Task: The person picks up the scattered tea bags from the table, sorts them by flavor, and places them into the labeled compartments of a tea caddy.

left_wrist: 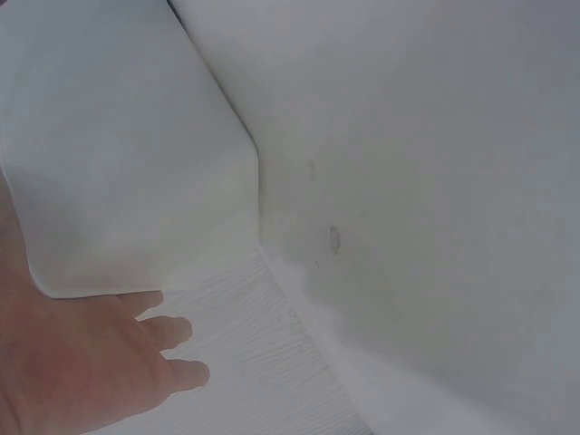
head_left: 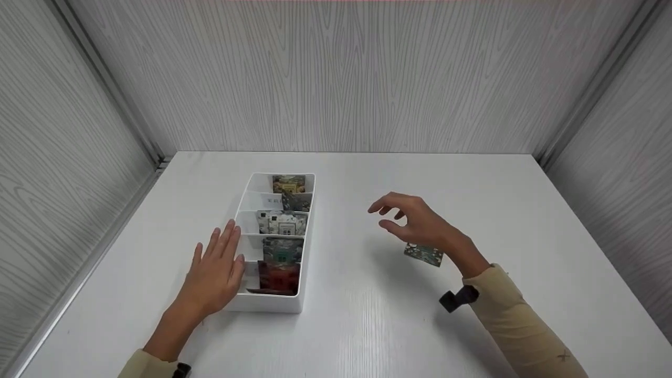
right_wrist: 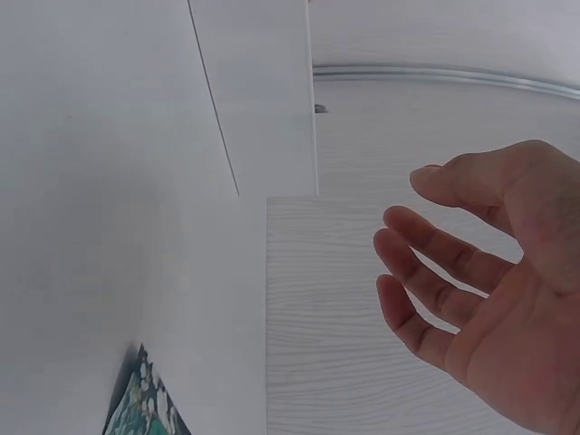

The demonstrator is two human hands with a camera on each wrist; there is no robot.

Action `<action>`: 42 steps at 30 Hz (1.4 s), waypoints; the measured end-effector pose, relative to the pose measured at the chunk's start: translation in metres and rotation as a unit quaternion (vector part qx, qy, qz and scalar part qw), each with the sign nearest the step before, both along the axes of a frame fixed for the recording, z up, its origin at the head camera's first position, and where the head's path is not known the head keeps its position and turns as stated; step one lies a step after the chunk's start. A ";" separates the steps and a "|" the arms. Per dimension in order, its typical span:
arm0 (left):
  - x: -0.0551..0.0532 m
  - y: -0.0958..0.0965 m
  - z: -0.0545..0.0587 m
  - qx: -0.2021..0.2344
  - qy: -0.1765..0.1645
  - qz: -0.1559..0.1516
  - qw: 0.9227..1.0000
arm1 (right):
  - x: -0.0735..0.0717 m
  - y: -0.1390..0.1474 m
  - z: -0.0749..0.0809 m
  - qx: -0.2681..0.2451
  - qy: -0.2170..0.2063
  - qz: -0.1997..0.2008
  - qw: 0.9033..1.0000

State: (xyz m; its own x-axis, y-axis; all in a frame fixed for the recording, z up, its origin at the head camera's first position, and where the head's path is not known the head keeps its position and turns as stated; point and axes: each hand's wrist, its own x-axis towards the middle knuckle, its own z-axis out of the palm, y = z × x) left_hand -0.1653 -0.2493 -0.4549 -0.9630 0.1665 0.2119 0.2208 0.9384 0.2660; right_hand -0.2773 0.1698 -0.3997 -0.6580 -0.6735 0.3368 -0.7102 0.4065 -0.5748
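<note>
A long white divided box (head_left: 303,273) stands left of the table's middle, with small patterned packets in its compartments. Along its left wall, my left hand (head_left: 210,278) rests with straight fingers at the rim; the left wrist view shows that hand (left_wrist: 86,362) against the box's outer side. My right hand (head_left: 415,218) hovers over the table to the right of the box, fingers loosely bent and holding nothing. Partly hidden beneath it lies a green floral packet (head_left: 424,255) on the table. In the right wrist view the packet's corner (right_wrist: 145,408) shows at the bottom.
From back to front, the box holds a yellow packet (head_left: 289,184), a dark packet (head_left: 296,201), white floral packets (head_left: 283,223), a green packet (head_left: 282,251) and a red packet (head_left: 279,278). Pale wood-grain panels (head_left: 336,79) wall the white table (head_left: 357,325) at the back and sides.
</note>
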 end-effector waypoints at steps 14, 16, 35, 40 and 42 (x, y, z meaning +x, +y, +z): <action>-0.001 -0.001 0.000 -0.003 -0.011 0.001 1.000 | 0.002 0.043 -0.023 0.034 -0.022 -0.027 0.999; -0.002 -0.001 0.001 -0.002 -0.008 0.002 1.000 | 0.001 0.050 -0.028 0.041 -0.032 -0.033 0.998; -0.001 -0.001 -0.001 0.005 0.007 0.000 1.000 | -0.005 0.097 -0.056 0.129 -0.073 -0.093 0.985; -0.001 0.000 -0.001 0.003 -0.004 0.002 1.000 | -0.008 0.098 -0.061 0.132 -0.073 -0.099 0.984; -0.001 0.001 0.000 0.001 -0.003 0.003 1.000 | -0.009 0.098 -0.062 0.140 -0.072 -0.096 0.983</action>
